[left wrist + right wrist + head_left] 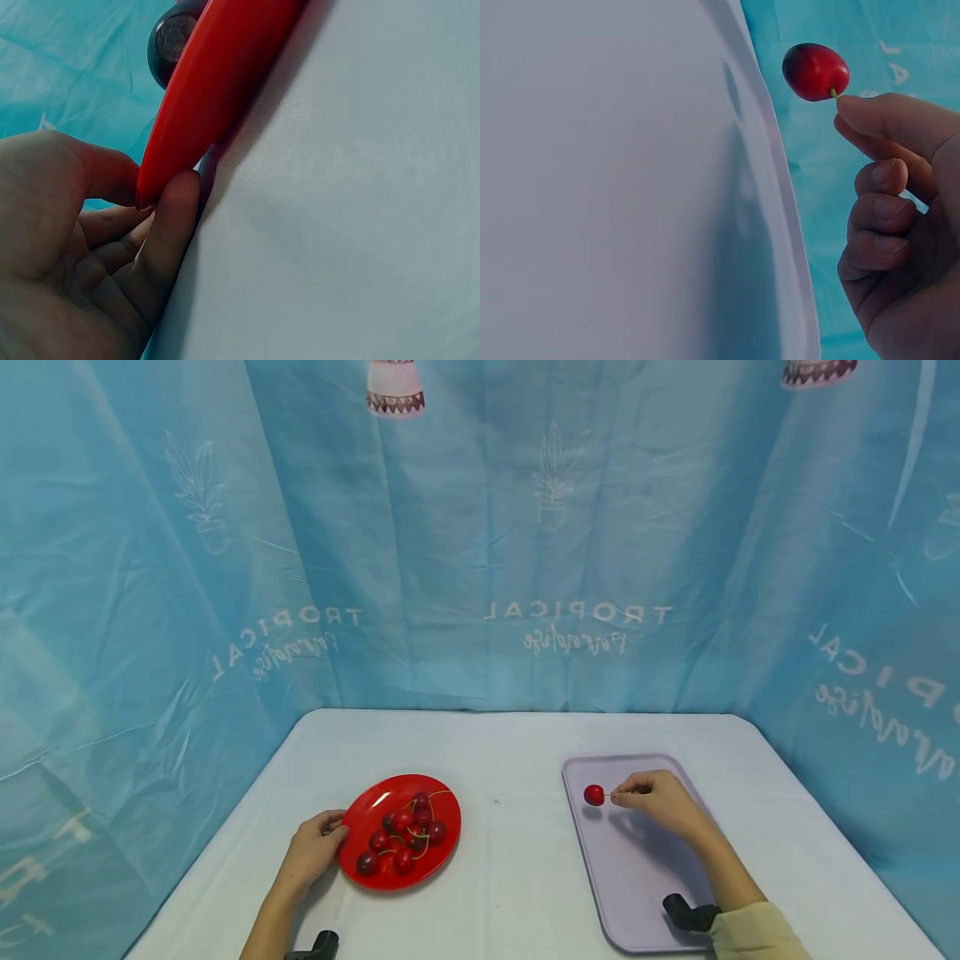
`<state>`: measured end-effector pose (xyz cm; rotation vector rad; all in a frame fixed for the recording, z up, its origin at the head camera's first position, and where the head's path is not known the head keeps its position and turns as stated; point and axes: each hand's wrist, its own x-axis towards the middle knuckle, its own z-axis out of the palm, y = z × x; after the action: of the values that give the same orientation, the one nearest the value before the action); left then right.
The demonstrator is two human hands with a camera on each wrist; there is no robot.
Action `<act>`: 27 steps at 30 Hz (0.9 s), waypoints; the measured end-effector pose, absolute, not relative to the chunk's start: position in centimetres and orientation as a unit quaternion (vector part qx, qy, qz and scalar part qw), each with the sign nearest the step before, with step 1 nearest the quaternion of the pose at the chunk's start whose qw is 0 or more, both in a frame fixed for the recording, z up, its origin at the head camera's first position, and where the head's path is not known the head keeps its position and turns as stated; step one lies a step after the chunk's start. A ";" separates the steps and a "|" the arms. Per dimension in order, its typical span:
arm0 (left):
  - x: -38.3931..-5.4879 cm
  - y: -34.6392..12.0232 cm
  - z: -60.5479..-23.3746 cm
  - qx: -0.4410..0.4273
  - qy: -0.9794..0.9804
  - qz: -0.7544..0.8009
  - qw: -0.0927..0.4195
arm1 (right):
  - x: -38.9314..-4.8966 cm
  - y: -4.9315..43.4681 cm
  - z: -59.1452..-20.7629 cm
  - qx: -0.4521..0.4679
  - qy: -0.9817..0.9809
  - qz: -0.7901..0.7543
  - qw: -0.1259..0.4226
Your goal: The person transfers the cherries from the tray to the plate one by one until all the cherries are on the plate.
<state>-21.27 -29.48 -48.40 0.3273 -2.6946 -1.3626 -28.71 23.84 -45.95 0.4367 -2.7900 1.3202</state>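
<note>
At the left of the table a red plate [358, 827] bears several dark red cherries [402, 821] with green stems. My left hand [312, 850] pinches the plate's left rim between thumb and fingers; in the left wrist view that rim [169, 150] looks tilted, with a gap beneath it. Over the pale lilac tray [637, 893] on the right, my right hand [660, 802] pinches a single cherry [593, 795] by its stem between thumb and index finger. The right wrist view shows this cherry [816, 72] held above the tray, its other fingers curled in.
A white cloth covers the table [517, 843], which stretches between plate and tray. Blue printed curtains [480, 543] hang behind the table and along both sides. Black wrist mounts [686, 914] sit on the forearms, the right one above the tray's near end.
</note>
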 end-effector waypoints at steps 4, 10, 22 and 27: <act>-21.4 -29.6 -48.5 0.107 -0.886 -0.448 0.053 | -28.8 23.3 -46.2 0.144 -0.891 0.430 0.012; -21.5 -29.6 -48.7 0.110 -0.889 -0.442 0.053 | -29.1 22.7 -46.7 0.155 -0.889 0.430 0.016; -21.6 -29.4 -48.5 0.118 -0.892 -0.434 0.043 | -29.4 20.3 -47.1 0.151 -0.884 0.442 0.015; -21.6 -29.4 -48.5 0.119 -0.891 -0.437 0.043 | -29.6 19.1 -47.0 0.147 -0.882 0.447 0.012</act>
<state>-21.64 -29.38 -48.49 0.3633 -2.7239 -1.3350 -29.55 19.13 -46.98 0.4588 -2.7502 1.3943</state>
